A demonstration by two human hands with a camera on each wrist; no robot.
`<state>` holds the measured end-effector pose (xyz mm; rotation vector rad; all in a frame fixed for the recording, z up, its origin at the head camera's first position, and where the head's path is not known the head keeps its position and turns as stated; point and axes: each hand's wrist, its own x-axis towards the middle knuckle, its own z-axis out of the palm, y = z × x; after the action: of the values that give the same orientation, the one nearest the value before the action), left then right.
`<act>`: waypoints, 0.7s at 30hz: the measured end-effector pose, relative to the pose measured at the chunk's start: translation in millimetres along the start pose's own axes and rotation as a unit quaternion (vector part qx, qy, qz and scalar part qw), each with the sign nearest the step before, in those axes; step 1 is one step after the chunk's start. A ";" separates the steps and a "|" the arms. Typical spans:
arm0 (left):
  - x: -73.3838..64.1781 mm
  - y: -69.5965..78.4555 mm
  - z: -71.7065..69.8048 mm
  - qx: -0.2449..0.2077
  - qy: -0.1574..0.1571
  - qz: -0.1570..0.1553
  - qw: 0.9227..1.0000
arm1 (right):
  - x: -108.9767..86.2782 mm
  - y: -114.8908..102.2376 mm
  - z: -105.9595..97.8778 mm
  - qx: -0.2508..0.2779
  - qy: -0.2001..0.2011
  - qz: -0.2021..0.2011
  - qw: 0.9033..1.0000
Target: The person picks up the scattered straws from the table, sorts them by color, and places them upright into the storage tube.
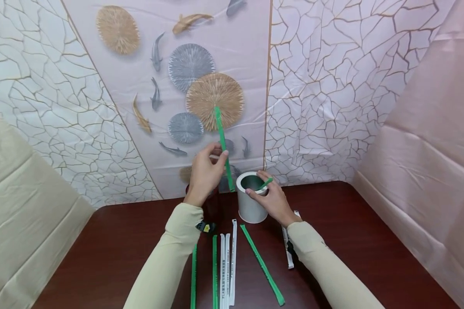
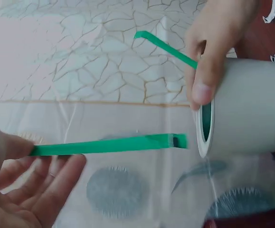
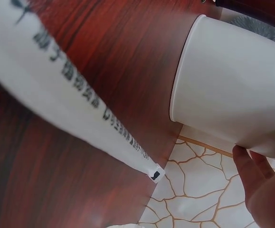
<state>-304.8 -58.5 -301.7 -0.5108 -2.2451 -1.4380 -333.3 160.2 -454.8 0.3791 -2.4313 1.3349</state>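
Note:
In the head view my left hand (image 1: 206,174) pinches a green wrapped straw (image 1: 221,133) between thumb and fingers. The straw is nearly upright, its lower end beside the rim of a white can (image 1: 252,211). My right hand (image 1: 274,201) grips the can at its rim, thumb on the near side. Another green wrapped straw (image 2: 168,49) sticks out of the can's mouth by the right hand. In the right wrist view the can's outer wall (image 3: 227,76) shows with fingers (image 3: 249,173) against it. The can's inside is mostly hidden.
Several green (image 1: 215,270) and white wrapped straws (image 1: 233,262) lie on the dark red table (image 1: 112,257) between my forearms. A white wrapped straw (image 1: 287,251) lies by the right forearm. A dark red container (image 1: 212,206) stands partly hidden behind the left wrist. Patterned cloth (image 1: 313,107) hangs behind.

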 end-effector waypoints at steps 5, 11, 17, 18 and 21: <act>16.5 0.2 27.7 0.010 -0.011 0.034 0.999 | -0.6 0.1 -0.1 -0.002 0.002 0.000 1.000; 20.7 -22.1 56.8 0.064 -0.070 0.022 0.995 | -6.4 1.9 3.3 -0.004 -0.005 0.015 1.000; 15.9 -45.9 78.4 0.117 -0.140 -0.029 0.983 | -4.2 1.5 3.6 -0.007 -0.007 0.003 1.000; 16.0 -48.9 82.1 0.131 -0.154 -0.035 0.979 | -3.3 1.1 2.8 -0.008 -0.003 0.002 1.000; 17.0 -54.5 90.0 0.166 -0.180 -0.051 0.968 | -1.3 0.4 0.3 -0.009 0.002 0.004 1.000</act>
<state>-361.0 3.6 -367.6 -0.5893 -2.7656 -1.0424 -332.3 160.3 -455.8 0.3632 -2.4423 1.3152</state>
